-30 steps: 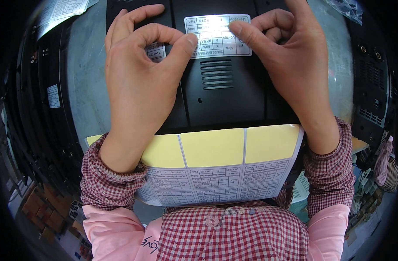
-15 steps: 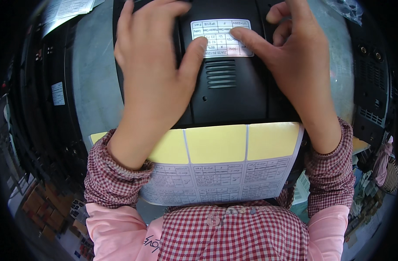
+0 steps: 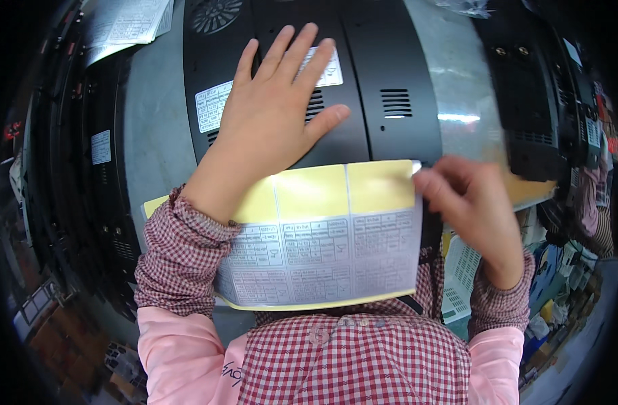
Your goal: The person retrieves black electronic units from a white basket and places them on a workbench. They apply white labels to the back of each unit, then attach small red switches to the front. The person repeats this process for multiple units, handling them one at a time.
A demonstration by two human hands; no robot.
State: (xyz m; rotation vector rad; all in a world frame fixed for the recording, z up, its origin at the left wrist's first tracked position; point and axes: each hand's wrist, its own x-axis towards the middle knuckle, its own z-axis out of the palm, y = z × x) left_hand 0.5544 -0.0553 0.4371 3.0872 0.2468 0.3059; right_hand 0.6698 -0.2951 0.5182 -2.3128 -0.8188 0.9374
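My left hand [image 3: 275, 111] lies flat with its fingers spread over a white printed label [image 3: 330, 69] on a black casing panel [image 3: 336, 138], covering part of that label. Its wrist passes above a sheet of labels [image 3: 316, 270], which has a bare yellow strip along its far side and rows of printed labels nearer me. At the sheet's far right corner is my right hand [image 3: 474, 209], slightly blurred. Its thumb and bent fingers close on the sheet's edge. A second label [image 3: 213, 106] shows on the panel to the left, partly behind my left hand.
The right-hand black panel [image 3: 400, 61] has vent slots and no visible label. More black casings stand left [image 3: 99, 182] and right [image 3: 532, 128]. Printed sheets [image 3: 126, 27] lie at the far left. A pale green plastic basket [image 3: 461, 270] is below on the right.
The view has shifted right, bringing more panels into sight. My right hand has left the label and come back to the sheet's corner. My left hand has flattened over the label.
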